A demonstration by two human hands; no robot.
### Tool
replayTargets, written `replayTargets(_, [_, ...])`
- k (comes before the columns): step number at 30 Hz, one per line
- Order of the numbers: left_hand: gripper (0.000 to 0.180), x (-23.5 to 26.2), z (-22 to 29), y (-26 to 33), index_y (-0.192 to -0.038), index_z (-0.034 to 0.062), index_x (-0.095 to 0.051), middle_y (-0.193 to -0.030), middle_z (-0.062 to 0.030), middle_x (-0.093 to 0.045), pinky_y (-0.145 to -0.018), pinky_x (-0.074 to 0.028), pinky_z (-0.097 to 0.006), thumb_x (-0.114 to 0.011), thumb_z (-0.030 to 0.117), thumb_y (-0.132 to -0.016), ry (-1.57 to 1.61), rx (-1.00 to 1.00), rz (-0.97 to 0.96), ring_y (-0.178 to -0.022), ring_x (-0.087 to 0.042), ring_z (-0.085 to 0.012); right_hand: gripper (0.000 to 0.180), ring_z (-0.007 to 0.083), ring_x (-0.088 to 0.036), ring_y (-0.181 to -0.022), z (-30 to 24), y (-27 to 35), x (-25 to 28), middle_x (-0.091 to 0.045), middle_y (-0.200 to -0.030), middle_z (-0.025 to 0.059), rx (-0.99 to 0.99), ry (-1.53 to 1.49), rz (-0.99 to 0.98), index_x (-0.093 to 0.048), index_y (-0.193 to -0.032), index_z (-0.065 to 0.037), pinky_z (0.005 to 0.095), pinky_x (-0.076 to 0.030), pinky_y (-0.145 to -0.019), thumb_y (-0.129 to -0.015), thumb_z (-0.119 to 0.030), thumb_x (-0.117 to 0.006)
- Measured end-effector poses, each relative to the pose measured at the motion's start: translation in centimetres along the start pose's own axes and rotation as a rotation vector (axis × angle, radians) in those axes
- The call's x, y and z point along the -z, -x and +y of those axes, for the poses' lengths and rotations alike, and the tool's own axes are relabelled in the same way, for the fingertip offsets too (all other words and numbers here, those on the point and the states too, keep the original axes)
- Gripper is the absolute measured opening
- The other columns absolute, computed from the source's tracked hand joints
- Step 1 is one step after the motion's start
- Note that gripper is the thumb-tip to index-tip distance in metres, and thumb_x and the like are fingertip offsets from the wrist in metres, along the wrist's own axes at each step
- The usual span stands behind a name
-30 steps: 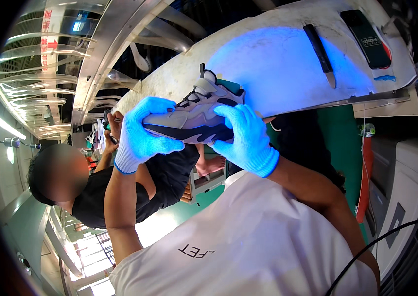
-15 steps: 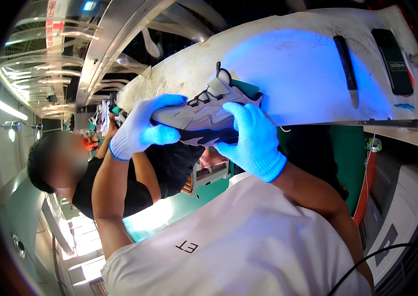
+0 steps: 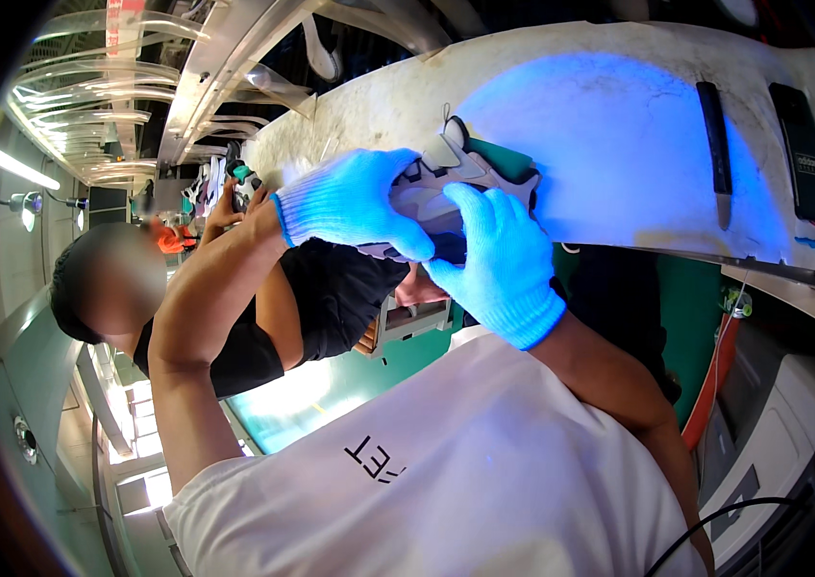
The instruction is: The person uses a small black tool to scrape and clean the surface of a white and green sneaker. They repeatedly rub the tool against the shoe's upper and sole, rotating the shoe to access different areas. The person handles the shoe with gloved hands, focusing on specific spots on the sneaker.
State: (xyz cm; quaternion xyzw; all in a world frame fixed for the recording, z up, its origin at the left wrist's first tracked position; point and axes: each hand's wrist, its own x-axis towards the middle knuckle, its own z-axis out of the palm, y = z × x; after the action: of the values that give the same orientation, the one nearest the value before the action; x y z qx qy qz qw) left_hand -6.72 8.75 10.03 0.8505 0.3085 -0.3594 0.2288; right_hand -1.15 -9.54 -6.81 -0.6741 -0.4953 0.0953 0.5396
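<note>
Sneaker [image 3: 446,188], grey and white with a dark sole, is sitting between both gloved hands just over the near edge of the worn white counter [image 3: 609,135], which is glowing blue under a lamp. Going from largest to smallest: the counter is spreading across the far side; a co-worker [image 3: 263,317] in a black shirt is bending at the left, busy at their own spot; the left hand [image 3: 355,202] is wrapping over the shoe's top and side, and the right hand [image 3: 502,260] is cupping it from below near the heel, so both hands are clamped on it, close together. Well to the right, a dark flat tool [image 3: 715,144] and a dark phone [image 3: 804,154] are lying on the counter untouched. By the look of it, the shoe is being held up and turned for inspection or fitting; the next move likely calls for a firm two-handed grip while rotating it.
</note>
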Motion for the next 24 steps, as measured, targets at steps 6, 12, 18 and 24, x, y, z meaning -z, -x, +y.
replayTargets(6, [0.091, 0.6, 2.2, 0.5, -0.13, -0.0024, -0.07, -0.1, -0.0221, -0.081, -0.088, -0.064, -0.042, -0.098, 0.056, -0.066, 0.062, 0.146, -0.032, -0.095, -0.082, -0.0326, 0.089, 0.0345, -0.069, -0.1, 0.3, -0.1, -0.3, -0.062, -0.109, 0.0144, 0.009, 0.01, 0.028, -0.058, -0.147, -0.01, 0.0462, -0.06, -0.074, -0.073, -0.033, -0.101])
replayTargets(12, [0.102, -2.2, 0.7, -0.8, -0.124, -0.005, -0.071, -0.101, -0.0239, -0.081, -0.089, -0.064, -0.044, -0.09, 0.074, -0.063, -0.225, 0.079, 0.178, -0.095, -0.082, -0.0384, 0.089, 0.0348, -0.068, -0.099, 0.1, 0.1, 0.0, -0.061, -0.108, 0.0143, 0.009, -0.04, 0.002, -0.057, -0.147, -0.01, 0.0463, -0.059, -0.072, -0.073, -0.033, -0.1])
replayTargets(18, [0.09, -2.7, 1.5, -1.5, -0.116, -0.003, -0.075, -0.098, -0.0256, -0.08, -0.087, -0.064, -0.046, -0.088, 0.071, -0.067, -0.269, 0.119, 0.238, -0.091, -0.081, -0.042, 0.091, 0.036, -0.067, -0.101, -0.1, 0.4, -0.4, -0.059, -0.113, 0.0147, -0.023, -0.008, -0.034, -0.055, -0.149, -0.012, 0.0485, -0.059, -0.075, -0.073, -0.031, -0.101])
replayTargets(24, [0.081, -0.7, 2.4, 0.4, -0.127, -0.0001, -0.072, -0.114, -0.024, -0.08, -0.091, -0.062, -0.047, -0.083, 0.068, -0.085, -0.115, 0.121, 0.075, -0.101, -0.08, -0.0376, 0.094, 0.036, -0.068, -0.1, -1.1, -0.4, 1.4, -0.062, -0.113, 0.0155, -0.072, -0.102, 0.001, -0.06, -0.146, -0.006, 0.048, -0.058, -0.084, -0.065, -0.022, -0.104])
